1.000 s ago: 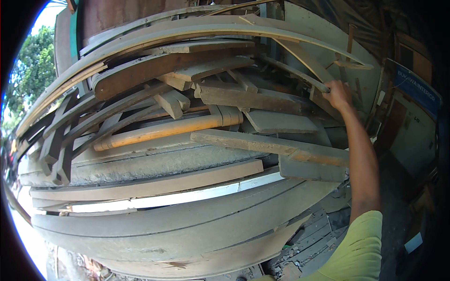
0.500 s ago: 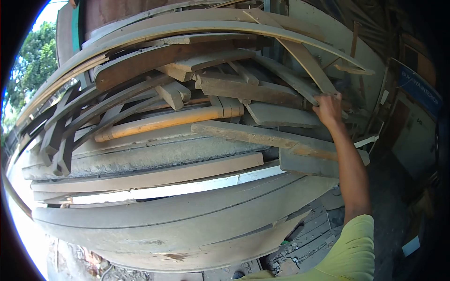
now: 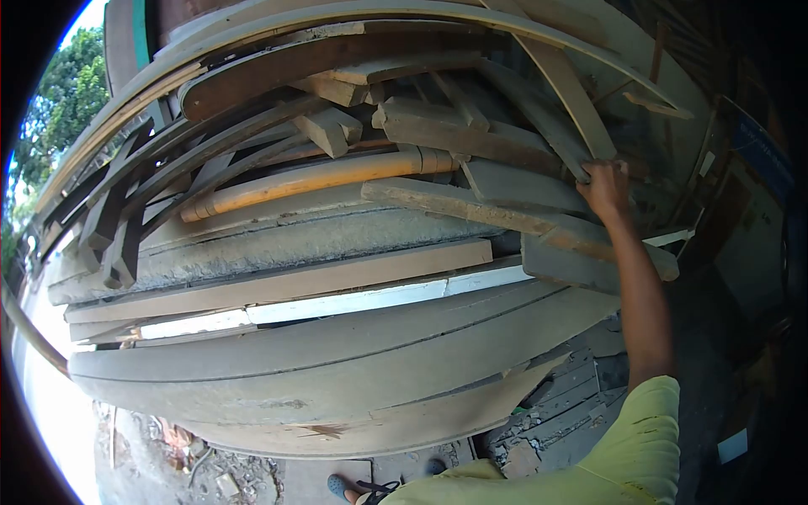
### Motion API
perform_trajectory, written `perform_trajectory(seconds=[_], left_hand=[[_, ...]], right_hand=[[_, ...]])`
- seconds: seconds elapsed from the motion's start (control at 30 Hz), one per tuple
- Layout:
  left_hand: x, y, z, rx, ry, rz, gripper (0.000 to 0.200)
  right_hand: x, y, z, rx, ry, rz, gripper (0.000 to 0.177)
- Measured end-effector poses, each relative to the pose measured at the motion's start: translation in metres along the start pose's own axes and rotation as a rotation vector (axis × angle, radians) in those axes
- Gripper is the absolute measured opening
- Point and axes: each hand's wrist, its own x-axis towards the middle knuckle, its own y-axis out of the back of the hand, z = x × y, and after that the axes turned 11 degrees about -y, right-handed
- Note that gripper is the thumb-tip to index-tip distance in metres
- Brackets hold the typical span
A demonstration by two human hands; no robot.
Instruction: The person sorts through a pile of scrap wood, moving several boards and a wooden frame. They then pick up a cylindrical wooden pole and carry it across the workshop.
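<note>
Head view: right hand (image 3: 604, 189) reaching up, fingers curling tight around lower end of slanted plank (image 3: 574, 109). Plank leaning across upper right of tall timber stack (image 3: 337, 286), touching grey boards beneath. Orange beam (image 3: 320, 180) lying mid-stack, well left of hand. Yellow sleeve (image 3: 644, 446) showing bottom right. Left hand out of view.

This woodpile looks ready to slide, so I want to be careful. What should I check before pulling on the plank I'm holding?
1. Grip: right hand closed around the slanted plank's lower end: ok.
2. Plank free: its upper length crosses the curved boards, overlap unclear: cannot tell.
3. Pull path: a long grey plank juts out right under the wrist: not ok.
4. Left hand ready to steady: out of view: cannot tell.
5. Footing: sandalled foot near rubble: not ok.
</note>
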Motion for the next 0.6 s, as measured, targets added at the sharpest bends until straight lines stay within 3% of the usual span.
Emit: perform_trajectory(seconds=[0.43,0.6], left_hand=[[0.028,-0.01,-0.012,0.05,0.087,0.035,0.034],[0.007,-0.027,0.006,0.066,0.11,0.134,0.031]], right_hand=[[-0.01,-0.014,-0.002,0.003,-0.066,0.04,0.039],[-0.017,-0.02,-0.003,-0.1,-0.095,0.054,0.039]])
